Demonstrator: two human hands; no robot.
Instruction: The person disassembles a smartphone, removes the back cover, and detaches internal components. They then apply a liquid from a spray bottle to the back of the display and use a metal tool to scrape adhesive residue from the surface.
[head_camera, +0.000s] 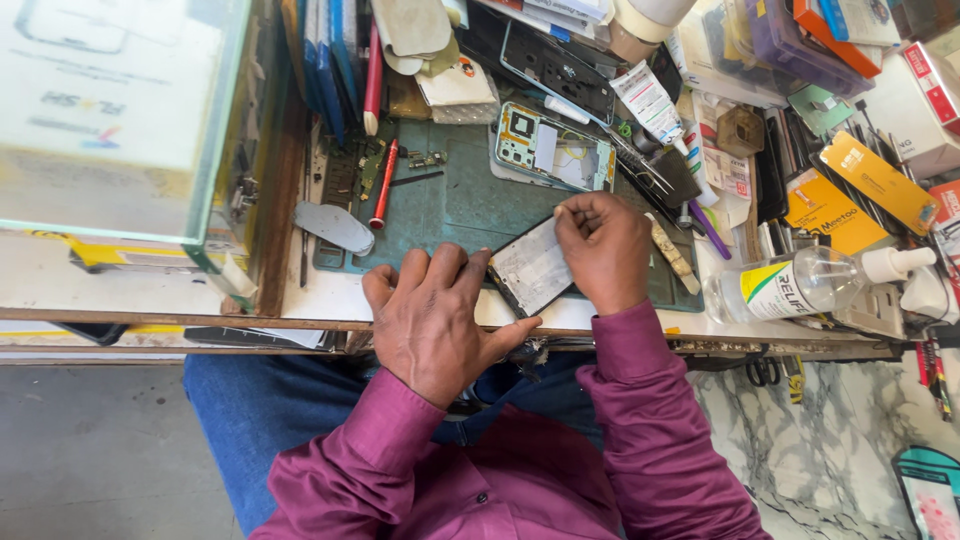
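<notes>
A flat black phone panel with a pale grey inner face (531, 268) lies tilted at the near edge of the desk (300, 295), one corner reaching out over the rim, the rest resting on a worn teal work mat (455, 205). The right hand (603, 250) is curled over the panel's far corner, fingertips bent down and pressed together on its upper edge, as if pinching or picking at it; what sits between the fingertips is too small to tell. The left hand (432, 318) lies flat beside it, fingers spread on the mat and desk edge, thumb touching the panel's lower left side and steadying it. Both arms wear maroon shirt sleeves (650, 420).

Just beyond the right hand, on the mat, lies an opened phone frame with an orange and white inside (553, 150). Left of it a red-handled slim tool (384, 184) lies lengthwise near a few small circuit pieces (425, 158), and a grey oval plastic pad (333, 226) rests at the mat's left border. On the right, well apart from the hands, a clear plastic pump bottle with a yellow-green label (800, 282) lies on its side among packets, tweezers (640, 165) and boxes. A glass case (120, 120) stands to the far left.
</notes>
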